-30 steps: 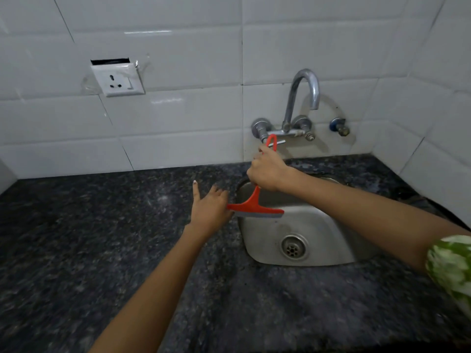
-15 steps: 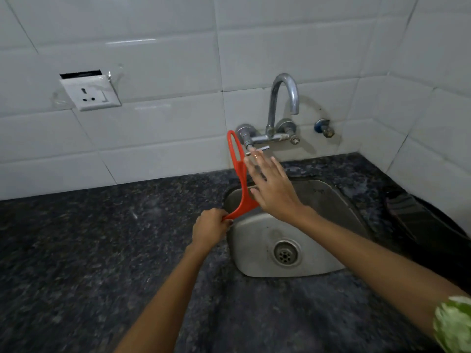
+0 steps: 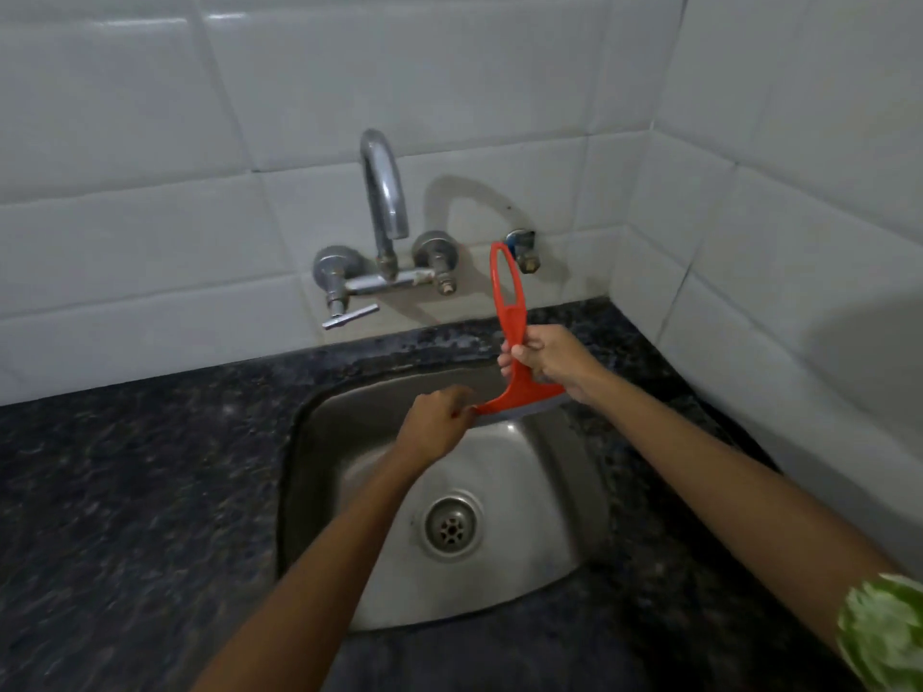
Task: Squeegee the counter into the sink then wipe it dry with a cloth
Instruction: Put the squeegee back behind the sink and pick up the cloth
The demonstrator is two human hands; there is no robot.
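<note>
Squeegee (image 3: 510, 337), bright red plastic, is held up in the air over the far part of the sink (image 3: 324, 442), gripped by both hands at once. Its looped handle stands nearly upright, the open loop at the top reaching up in front of the white wall tiles (image 3: 150, 242), just beside a small wall valve (image 3: 522, 249). Its blade end runs roughly level at the bottom, spanning the gap between the two hands.

Right hand (image 3: 552, 359) is closed around the lower part of the handle where it widens into the blade, fingers wrapped across the front of the red plastic. Left hand (image 3: 433, 426) sits lower and nearer the camera, pinched shut on the left tip of the blade. The two hands are near each other but not touching; the blade bridges them. Both forearms reach in from the bottom of the view, crossing over the basin, and a green-and-white patterned sleeve (image 3: 884, 636) shows at the right upper arm.

Under the hands the steel basin has a round drain (image 3: 452, 526) close to its middle. Dark speckled stone counter (image 3: 125, 491) surrounds the sink on every side. On the wall behind, a chrome tap (image 3: 382, 202) with a curved spout rises from its mixer body, left of the squeegee's loop.
</note>
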